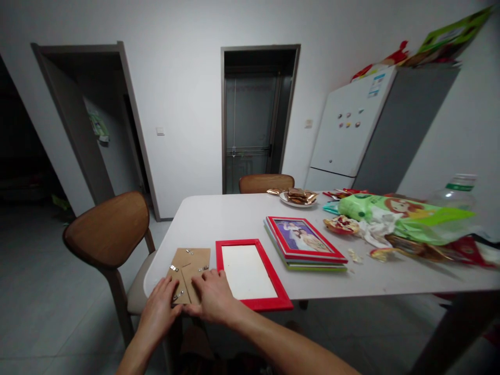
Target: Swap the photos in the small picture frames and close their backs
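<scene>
A brown picture frame backing board (197, 259) with small metal clips lies at the table's near left corner. My left hand (156, 307) grips its left side, fingertips on top and thumb at the near edge. On the board's near right part, my right hand (215, 297) has its fingers bent over the top, the thumb by the near edge close to the other thumb. Just right of the board, a red picture frame (275, 275) lies flat around a white panel (250, 268). My right wrist passes close to the frame's near left corner, which it partly hides.
A stack of picture frames (304, 240), a photo in the top red one, sits right of centre on the white table (219, 213). Behind are a plate of wrapped snacks (297, 198), an opened pomegranate (340, 225) and a green bag (414, 213). A wooden chair (111, 229) stands left.
</scene>
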Demonstrator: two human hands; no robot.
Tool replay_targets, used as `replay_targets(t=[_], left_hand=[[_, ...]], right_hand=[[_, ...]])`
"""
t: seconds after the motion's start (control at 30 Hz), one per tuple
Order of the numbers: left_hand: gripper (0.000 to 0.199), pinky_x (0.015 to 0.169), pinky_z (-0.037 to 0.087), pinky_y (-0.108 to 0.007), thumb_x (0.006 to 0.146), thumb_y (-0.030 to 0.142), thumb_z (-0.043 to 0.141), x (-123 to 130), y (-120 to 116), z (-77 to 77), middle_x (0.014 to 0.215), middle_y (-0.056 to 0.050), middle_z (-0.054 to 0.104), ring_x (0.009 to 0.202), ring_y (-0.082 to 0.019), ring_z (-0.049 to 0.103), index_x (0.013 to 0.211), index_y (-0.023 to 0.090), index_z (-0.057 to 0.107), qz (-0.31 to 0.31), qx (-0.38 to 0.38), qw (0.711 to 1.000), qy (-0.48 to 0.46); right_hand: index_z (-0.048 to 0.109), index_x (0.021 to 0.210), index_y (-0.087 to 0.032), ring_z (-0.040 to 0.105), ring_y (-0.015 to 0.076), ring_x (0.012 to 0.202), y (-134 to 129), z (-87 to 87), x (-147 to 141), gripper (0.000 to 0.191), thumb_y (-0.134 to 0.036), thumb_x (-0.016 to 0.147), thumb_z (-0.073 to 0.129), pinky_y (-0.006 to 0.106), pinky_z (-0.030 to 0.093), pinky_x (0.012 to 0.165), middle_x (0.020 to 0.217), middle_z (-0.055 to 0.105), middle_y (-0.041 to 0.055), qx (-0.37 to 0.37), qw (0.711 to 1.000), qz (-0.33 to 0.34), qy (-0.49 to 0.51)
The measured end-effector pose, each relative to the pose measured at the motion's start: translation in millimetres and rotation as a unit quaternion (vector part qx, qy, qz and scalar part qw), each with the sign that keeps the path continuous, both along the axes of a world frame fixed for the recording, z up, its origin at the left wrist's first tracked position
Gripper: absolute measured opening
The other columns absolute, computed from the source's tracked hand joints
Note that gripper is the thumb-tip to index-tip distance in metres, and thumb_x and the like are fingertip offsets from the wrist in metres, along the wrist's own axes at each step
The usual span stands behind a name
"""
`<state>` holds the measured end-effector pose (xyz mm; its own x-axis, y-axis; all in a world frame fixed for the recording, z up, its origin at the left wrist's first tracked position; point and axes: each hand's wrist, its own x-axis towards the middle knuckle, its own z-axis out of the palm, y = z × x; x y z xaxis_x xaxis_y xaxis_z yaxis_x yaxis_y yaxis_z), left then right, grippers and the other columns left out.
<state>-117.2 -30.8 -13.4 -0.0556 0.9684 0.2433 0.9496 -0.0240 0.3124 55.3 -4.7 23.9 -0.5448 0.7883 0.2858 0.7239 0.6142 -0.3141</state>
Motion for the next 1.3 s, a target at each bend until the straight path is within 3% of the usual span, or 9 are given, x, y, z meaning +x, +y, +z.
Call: replay_targets(t=[0.1,0.23,0.43,0.57,0.67,0.87,1.07,1.2,1.3], left_hand=[[0.045,0.098,0.029,-0.038,0.062,0.022,0.054,2,0,5.4,0.121,-0.01,0.048,0.116,-0.024,0.039,0.107,0.015,0.05,-0.001,0.006,1.0,-0.019],[0.046,0.096,0.032,-0.037,0.063,0.026,0.058,17,0,19.3,0.119,-0.011,0.05,0.113,-0.023,0.043,0.106,0.015,0.05,-0.029,0.046,0.997,-0.046],[0.05,0.095,0.035,-0.037,0.059,0.024,0.065,77,2,34.7,0.118,-0.012,0.05,0.112,-0.023,0.044,0.106,0.015,0.051,-0.094,0.069,0.99,-0.084],[0.053,0.094,0.035,-0.037,0.058,0.023,0.068,116,4,31.8,0.119,-0.014,0.049,0.111,-0.024,0.043,0.107,0.014,0.05,-0.154,0.033,0.983,-0.093],[0.05,0.093,0.036,-0.037,0.059,0.024,0.068,131,7,28.6,0.119,-0.013,0.049,0.111,-0.024,0.044,0.105,0.014,0.052,-0.168,0.018,0.981,-0.093],[0.036,0.089,0.039,-0.037,0.066,0.023,0.061,133,12,29.5,0.108,-0.011,0.057,0.102,-0.023,0.051,0.1,0.014,0.054,-0.184,0.007,0.979,-0.084],[0.033,0.095,0.032,-0.041,0.072,0.025,0.055,131,6,28.3,0.117,-0.013,0.051,0.111,-0.025,0.043,0.103,0.013,0.053,-0.199,0.0,0.978,-0.062],[0.042,0.096,0.028,-0.046,0.066,0.036,0.062,129,1,25.7,0.121,-0.014,0.047,0.114,-0.026,0.04,0.102,0.016,0.053,-0.228,-0.01,0.972,-0.06],[0.043,0.096,0.028,-0.046,0.061,0.033,0.067,128,0,23.2,0.122,-0.014,0.046,0.115,-0.027,0.039,0.098,0.016,0.054,-0.223,-0.018,0.972,-0.069]], right_hand=[[0.056,0.098,-0.02,0.044,0.0233,0.088,-2,-0.2,-4,0.045,-0.045,0.06,0.058,0.037,0.032,0.076,0.092,0.053,0.0082,-0.005,1.0,-0.005,0.03],[0.051,0.105,-0.023,0.042,0.0208,0.09,-1,12.2,15,0.046,-0.031,0.061,0.058,0.034,0.034,0.076,0.097,0.05,0.0065,0.004,0.995,0.001,0.102],[0.053,0.104,-0.02,0.043,0.0196,0.093,-3,18.3,86,0.044,-0.018,0.059,0.054,0.034,0.035,0.081,0.101,0.052,0.0064,0.024,0.989,-0.009,0.147],[0.055,0.101,-0.018,0.046,0.0192,0.093,-6,9.5,132,0.042,-0.015,0.06,0.05,0.035,0.035,0.084,0.101,0.054,0.0074,0.009,0.99,-0.028,0.138],[0.057,0.099,-0.017,0.047,0.0196,0.093,-4,4.7,151,0.04,-0.017,0.06,0.049,0.034,0.035,0.084,0.102,0.055,0.0081,-0.002,0.991,-0.052,0.123],[0.06,0.097,-0.017,0.048,0.0203,0.092,7,-1.6,154,0.038,-0.019,0.06,0.049,0.034,0.035,0.083,0.103,0.056,0.0079,-0.008,0.994,-0.072,0.086],[0.059,0.097,-0.02,0.045,0.021,0.092,5,-9.0,146,0.038,-0.022,0.06,0.051,0.034,0.033,0.081,0.103,0.056,0.0065,0.01,0.995,-0.082,0.048],[0.059,0.098,-0.019,0.044,0.021,0.092,3,-8.9,143,0.038,-0.022,0.061,0.051,0.034,0.032,0.081,0.102,0.055,0.0065,0.012,0.993,-0.116,0.03],[0.059,0.098,-0.021,0.043,0.0206,0.092,5,-8.6,144,0.036,-0.023,0.064,0.051,0.032,0.032,0.081,0.102,0.055,0.0055,0.014,0.995,-0.101,0.016]])
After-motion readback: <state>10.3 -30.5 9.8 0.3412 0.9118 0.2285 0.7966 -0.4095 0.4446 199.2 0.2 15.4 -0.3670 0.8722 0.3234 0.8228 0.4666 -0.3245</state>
